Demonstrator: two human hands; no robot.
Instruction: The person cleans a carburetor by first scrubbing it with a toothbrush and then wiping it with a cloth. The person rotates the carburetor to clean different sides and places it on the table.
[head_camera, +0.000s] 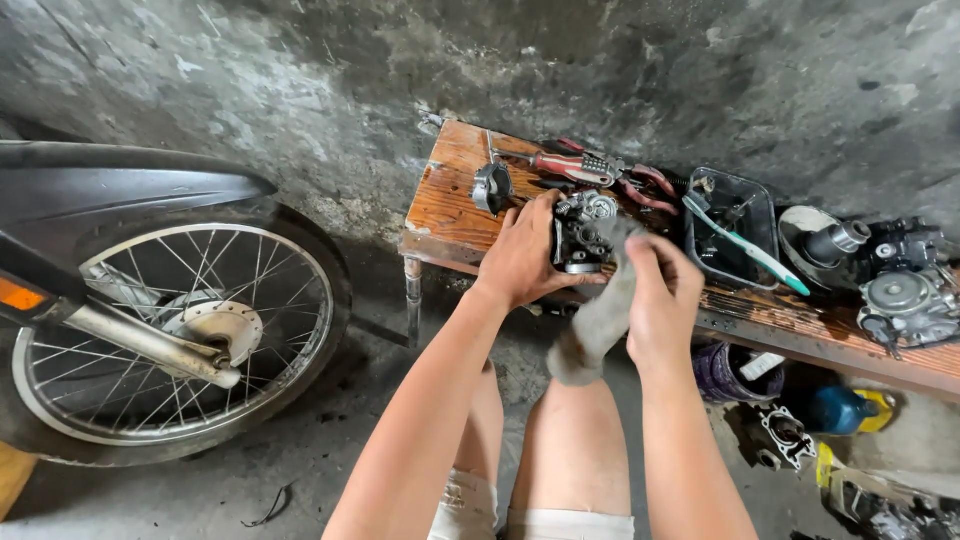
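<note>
My left hand (522, 255) grips a small metal carburettor (583, 232) and holds it just above the near edge of a low wooden bench (446, 205). My right hand (662, 295) pinches a dirty grey rag (598, 322), whose top end presses against the carburettor's right side while the rest hangs down over my knees. Both forearms reach forward from the bottom of the view.
On the bench lie a round metal part (491, 187), red-handled pliers (578, 167), a black tray (732, 225) with a teal toothbrush (745, 245), and engine parts (905, 285) at the right. A motorcycle wheel (170, 335) stands at the left. Parts and a blue bottle (838, 410) sit under the bench.
</note>
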